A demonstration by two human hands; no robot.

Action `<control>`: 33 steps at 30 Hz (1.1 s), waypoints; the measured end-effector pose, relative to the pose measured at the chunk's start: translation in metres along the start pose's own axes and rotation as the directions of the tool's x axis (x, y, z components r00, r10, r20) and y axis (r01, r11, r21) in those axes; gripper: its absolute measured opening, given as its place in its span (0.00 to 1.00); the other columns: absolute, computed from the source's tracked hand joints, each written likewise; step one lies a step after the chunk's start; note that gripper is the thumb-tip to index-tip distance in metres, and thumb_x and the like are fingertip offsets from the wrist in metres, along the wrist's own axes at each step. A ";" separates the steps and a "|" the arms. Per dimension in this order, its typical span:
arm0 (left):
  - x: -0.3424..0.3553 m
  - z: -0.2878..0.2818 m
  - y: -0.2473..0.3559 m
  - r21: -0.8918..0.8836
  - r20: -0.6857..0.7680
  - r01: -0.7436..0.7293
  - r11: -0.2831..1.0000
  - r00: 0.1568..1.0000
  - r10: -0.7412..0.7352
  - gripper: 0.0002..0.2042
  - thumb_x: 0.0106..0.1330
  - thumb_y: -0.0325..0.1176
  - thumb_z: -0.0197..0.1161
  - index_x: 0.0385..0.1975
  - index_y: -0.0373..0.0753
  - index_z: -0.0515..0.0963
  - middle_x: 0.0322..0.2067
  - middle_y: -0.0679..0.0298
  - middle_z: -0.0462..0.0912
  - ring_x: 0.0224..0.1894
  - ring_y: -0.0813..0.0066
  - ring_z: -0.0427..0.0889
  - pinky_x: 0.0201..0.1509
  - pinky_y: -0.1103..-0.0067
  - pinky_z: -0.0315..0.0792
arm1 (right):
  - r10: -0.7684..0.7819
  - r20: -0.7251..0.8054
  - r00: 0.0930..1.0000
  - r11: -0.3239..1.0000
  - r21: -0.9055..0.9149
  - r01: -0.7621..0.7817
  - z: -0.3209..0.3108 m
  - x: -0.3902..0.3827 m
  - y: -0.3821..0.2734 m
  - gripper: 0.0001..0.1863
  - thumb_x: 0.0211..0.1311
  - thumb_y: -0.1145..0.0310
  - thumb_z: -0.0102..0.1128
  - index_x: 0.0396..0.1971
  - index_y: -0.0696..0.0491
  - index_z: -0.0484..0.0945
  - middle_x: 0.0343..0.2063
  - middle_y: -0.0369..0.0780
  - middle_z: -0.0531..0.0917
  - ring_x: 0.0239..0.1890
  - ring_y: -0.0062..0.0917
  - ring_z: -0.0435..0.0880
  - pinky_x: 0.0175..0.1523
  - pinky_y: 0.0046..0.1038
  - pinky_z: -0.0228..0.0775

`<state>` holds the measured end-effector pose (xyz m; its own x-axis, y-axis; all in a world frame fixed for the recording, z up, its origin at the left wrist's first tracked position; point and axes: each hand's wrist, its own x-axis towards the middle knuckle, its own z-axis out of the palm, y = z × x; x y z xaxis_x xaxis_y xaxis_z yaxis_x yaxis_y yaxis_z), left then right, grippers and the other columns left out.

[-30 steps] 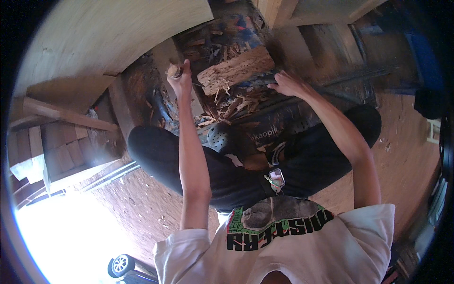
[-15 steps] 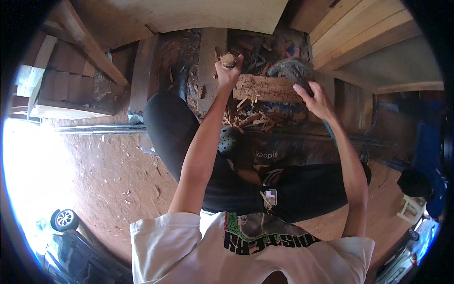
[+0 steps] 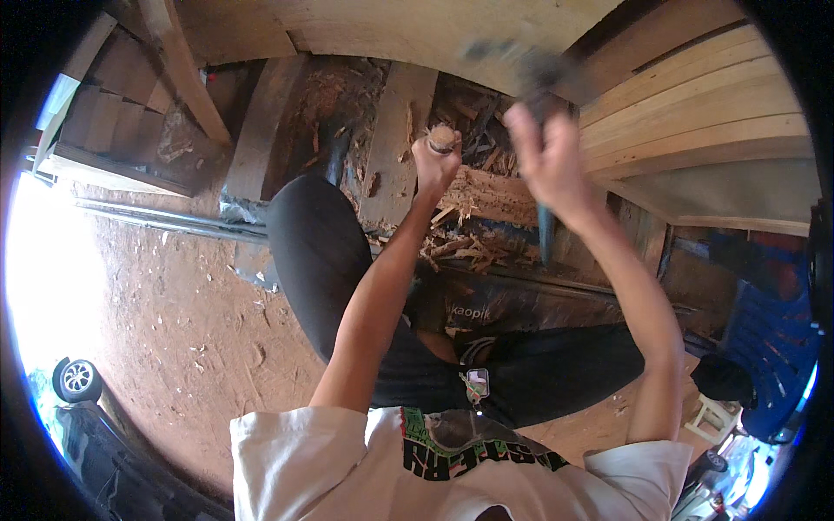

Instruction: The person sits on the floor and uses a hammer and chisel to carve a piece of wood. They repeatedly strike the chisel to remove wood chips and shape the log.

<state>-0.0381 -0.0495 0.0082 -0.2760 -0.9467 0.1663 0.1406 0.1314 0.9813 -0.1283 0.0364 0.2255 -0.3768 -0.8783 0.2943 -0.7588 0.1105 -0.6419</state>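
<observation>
My left hand (image 3: pixel 434 161) is closed round an upright wooden-handled tool (image 3: pixel 441 137), its round top showing and its lower end hidden. Behind and right of that fist lies a crumbly, pitted wood block (image 3: pixel 495 193) among wood chips (image 3: pixel 460 246), beside a grey board (image 3: pixel 395 104). Higher and farther right, my right hand (image 3: pixel 543 148) grips a hammer (image 3: pixel 550 76) with a dark head raised above the wood, both smeared by motion. Its bluish handle extends below the hand.
My bent legs (image 3: pixel 313 252) frame the work. Plywood (image 3: pixel 417 26) spans the top, pale wooden boards (image 3: pixel 678 95) the upper right, timber pieces (image 3: pixel 174 78) the upper left. A car (image 3: pixel 104 451) stands at lower left, a blue chair (image 3: pixel 769 339) and white stool (image 3: pixel 708 417) at right.
My left hand has shifted right over the wood. The hammer has come into clearer view in my right hand and risen, swinging upward. The whole view has turned since a second ago.
</observation>
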 end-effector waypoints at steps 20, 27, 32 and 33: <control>-0.028 -0.009 -0.009 0.277 0.037 -0.150 0.949 0.989 0.146 0.07 0.44 0.31 0.64 0.21 0.36 0.76 0.19 0.55 0.78 0.24 0.57 0.80 0.30 0.71 0.72 | 0.323 0.378 0.868 0.925 -0.319 -0.206 0.019 -0.038 0.022 0.21 0.66 0.53 0.53 0.35 0.60 0.75 0.21 0.43 0.80 0.24 0.28 0.78 0.31 0.34 0.68; -0.037 -0.001 -0.003 0.267 0.040 -0.166 0.949 0.986 0.161 0.06 0.47 0.28 0.64 0.21 0.34 0.76 0.16 0.55 0.76 0.19 0.61 0.80 0.26 0.74 0.71 | 0.152 -0.097 0.984 0.951 0.284 -0.119 -0.075 -0.026 -0.033 0.16 0.70 0.57 0.49 0.31 0.56 0.73 0.16 0.30 0.69 0.17 0.11 0.66 0.21 0.18 0.56; -0.036 -0.003 -0.024 0.447 0.093 -0.234 0.863 0.972 0.216 0.06 0.45 0.28 0.64 0.23 0.36 0.78 0.20 0.57 0.81 0.25 0.63 0.81 0.32 0.71 0.73 | 0.315 0.321 0.893 0.921 -0.329 -0.207 -0.002 -0.051 0.007 0.21 0.67 0.57 0.53 0.26 0.61 0.77 0.15 0.42 0.78 0.19 0.30 0.78 0.26 0.36 0.70; -0.036 -0.005 -0.029 0.349 0.106 -0.156 0.924 0.986 0.127 0.06 0.45 0.28 0.65 0.24 0.37 0.78 0.22 0.58 0.82 0.28 0.64 0.81 0.35 0.70 0.73 | 0.399 0.385 0.832 0.862 -0.467 -0.197 0.016 -0.057 0.022 0.22 0.66 0.54 0.53 0.40 0.62 0.77 0.21 0.46 0.81 0.25 0.33 0.82 0.33 0.37 0.73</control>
<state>-0.0280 -0.0209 -0.0271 -0.3549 -0.8858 0.2989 -0.1591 0.3723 0.9144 -0.1149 0.0814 0.1830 -0.4117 -0.8659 -0.2840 -0.8280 0.4856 -0.2804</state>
